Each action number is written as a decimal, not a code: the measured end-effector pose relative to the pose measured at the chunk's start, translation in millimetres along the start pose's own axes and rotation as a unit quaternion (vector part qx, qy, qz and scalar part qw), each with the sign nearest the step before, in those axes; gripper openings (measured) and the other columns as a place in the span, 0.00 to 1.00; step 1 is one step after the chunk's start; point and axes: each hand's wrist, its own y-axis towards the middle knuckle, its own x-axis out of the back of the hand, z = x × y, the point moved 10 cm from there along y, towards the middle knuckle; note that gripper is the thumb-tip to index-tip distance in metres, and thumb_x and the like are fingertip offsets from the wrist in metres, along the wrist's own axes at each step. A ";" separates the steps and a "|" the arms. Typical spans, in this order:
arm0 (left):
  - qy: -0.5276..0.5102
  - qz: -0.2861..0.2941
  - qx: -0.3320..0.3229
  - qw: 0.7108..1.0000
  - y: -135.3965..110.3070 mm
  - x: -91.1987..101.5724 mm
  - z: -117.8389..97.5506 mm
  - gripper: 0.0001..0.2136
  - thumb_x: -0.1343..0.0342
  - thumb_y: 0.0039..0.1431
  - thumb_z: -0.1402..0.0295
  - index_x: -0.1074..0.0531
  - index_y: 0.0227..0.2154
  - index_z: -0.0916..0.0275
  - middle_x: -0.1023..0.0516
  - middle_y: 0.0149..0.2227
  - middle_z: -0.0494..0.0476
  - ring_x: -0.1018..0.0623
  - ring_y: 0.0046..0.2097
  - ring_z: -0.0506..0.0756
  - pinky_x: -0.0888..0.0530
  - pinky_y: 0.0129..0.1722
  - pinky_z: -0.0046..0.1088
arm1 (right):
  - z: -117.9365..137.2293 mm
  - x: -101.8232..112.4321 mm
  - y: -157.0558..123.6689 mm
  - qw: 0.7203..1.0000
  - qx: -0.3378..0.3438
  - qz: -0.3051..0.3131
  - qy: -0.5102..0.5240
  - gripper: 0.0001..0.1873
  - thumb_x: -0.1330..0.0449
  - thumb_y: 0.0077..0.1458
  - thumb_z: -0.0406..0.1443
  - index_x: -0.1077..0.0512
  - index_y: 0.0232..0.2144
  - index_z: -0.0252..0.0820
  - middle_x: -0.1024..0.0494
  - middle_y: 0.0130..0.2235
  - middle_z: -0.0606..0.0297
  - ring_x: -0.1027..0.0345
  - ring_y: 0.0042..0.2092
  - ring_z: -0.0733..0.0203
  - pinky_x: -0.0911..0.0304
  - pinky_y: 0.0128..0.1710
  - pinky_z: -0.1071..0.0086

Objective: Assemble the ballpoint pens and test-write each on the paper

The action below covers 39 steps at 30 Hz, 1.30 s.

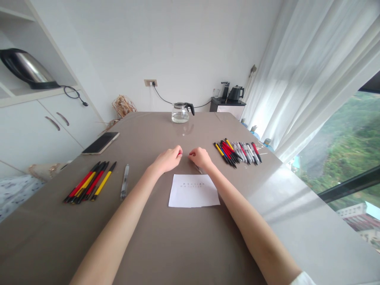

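My left hand (pixel 170 158) and my right hand (pixel 200 156) rest near each other on the brown table (pixel 178 245), just beyond a white sheet of paper (pixel 193 190) with a short printed line. Both hands have fingers curled and pinched; the left seems to pinch something tiny and red. A pen-like object (pixel 198 169) pokes out under the right hand. A row of red, yellow and black pens (pixel 89 183) lies at the left with a clear pen (pixel 125 181) beside it. Another pile of pens (pixel 238 151) lies at the right.
A glass carafe (pixel 181 112) stands at the table's far edge. A dark phone (pixel 101 142) lies at the far left. White cabinets with a steel kettle (pixel 25 68) stand at the left; a side table with kettles (pixel 228 103), curtains and a window are at the right.
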 end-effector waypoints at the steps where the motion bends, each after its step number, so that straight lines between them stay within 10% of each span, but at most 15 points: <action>1: 0.000 0.000 0.004 1.000 0.0 0.4 0.4 0.13 0.63 0.56 0.59 0.39 0.36 0.58 0.28 0.32 0.55 0.29 0.32 0.53 0.37 0.29 0.27 | -0.4 -0.2 -0.3 1.000 -0.001 0.001 -0.009 0.13 0.45 0.46 0.39 0.29 0.35 0.42 0.26 0.36 0.59 0.35 0.39 0.62 0.43 0.37 0.73; 13: -0.057 0.006 0.018 0.998 3.5 -13.9 0.5 0.13 0.61 0.54 0.57 0.37 0.32 0.59 0.27 0.29 0.55 0.28 0.30 0.53 0.36 0.27 0.26 | 7.0 -3.5 -6.1 0.992 0.006 0.100 -0.083 0.10 0.41 0.41 0.36 0.28 0.31 0.43 0.26 0.32 0.61 0.34 0.36 0.60 0.42 0.32 0.73; 39: -0.297 0.135 0.175 0.929 3.1 -66.1 24.3 0.08 0.52 0.49 0.64 0.36 0.27 0.65 0.30 0.15 0.54 0.29 0.18 0.51 0.33 0.18 0.23 | 6.9 17.6 -6.0 0.994 -0.004 0.067 -0.084 0.10 0.45 0.45 0.39 0.29 0.30 0.40 0.26 0.32 0.59 0.34 0.35 0.60 0.43 0.30 0.73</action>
